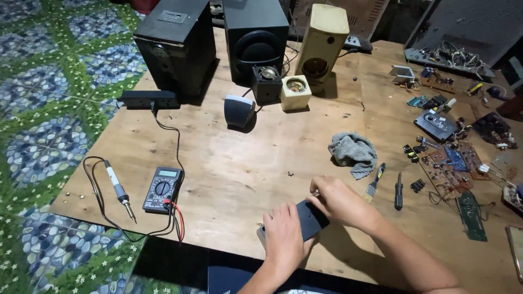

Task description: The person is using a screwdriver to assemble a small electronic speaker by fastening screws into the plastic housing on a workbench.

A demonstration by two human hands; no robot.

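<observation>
Both hands down at near edge of plywood table [245, 163], on a small dark flat box [311, 219] w/ a pale end, lying flat near table edge, centre-right. Left hand [284, 240] palm-down over box's near-left end, fingers curled over it, gripping. Right hand [340, 201] at far-right end, fingers bunched tight at box's top corner, pinching there; whether something small sits in that pinch, can't tell. Forearms coming in from bottom right.

Around: grey rag [354, 152] crumpled just beyond right hand. Small brush [376, 181] and black-handled screwdriver [399, 191] lying right of right hand, near, not touching. Tiny dark bits, maybe screws [290, 174], on bare wood betw. rag and hands.

Left side: multimeter [162, 189] flat, red + black leads trailing off near edge. Soldering iron [120, 190] just left of it, tip toward table edge, black cord looping round. Black power strip [150, 99] at far left, cable running down toward meter.

Far side: two big black speaker cabinets [180, 46], a tall beige speaker box [324, 41], then in front a small black cube speaker [266, 84], small beige cube speaker [295, 91], and a grey rounded speaker [238, 110] tipped on its side.

Right side: clutter of circuit boards [449, 166], green board [471, 215] near edge, loose parts + wires. All well apart from hands.

Patterned blue-green tile floor [49, 109] at left.
</observation>
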